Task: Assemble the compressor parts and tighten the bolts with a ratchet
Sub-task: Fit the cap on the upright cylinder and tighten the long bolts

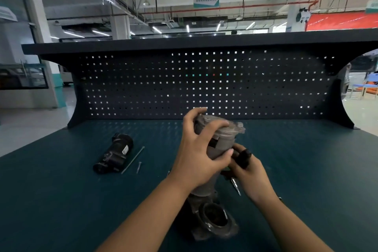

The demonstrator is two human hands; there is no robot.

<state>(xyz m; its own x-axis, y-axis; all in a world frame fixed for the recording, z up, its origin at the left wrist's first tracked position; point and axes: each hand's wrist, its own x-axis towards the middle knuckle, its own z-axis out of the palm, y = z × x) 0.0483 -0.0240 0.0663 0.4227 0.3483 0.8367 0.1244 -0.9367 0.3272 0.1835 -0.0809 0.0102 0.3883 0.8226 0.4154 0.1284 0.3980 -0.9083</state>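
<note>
Fingers (216,127) of the left hand (200,155) curled round the grey compressor body (224,139), over the middle of the green counter (61,190); the right hand (251,174), touching it, gripped a black-handled tool (244,157); a grey part with a round hole (214,219) showed just below; a black part (114,156), long bolt (133,159) and short bolt (139,167) lay left.

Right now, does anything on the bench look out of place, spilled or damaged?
Nothing looks spilled or broken. A long bolt and a short bolt lie loose on the bench beside the black part, which rests on its side. The left hand grips the grey housing; the right hand holds a black-handled tool.
</note>
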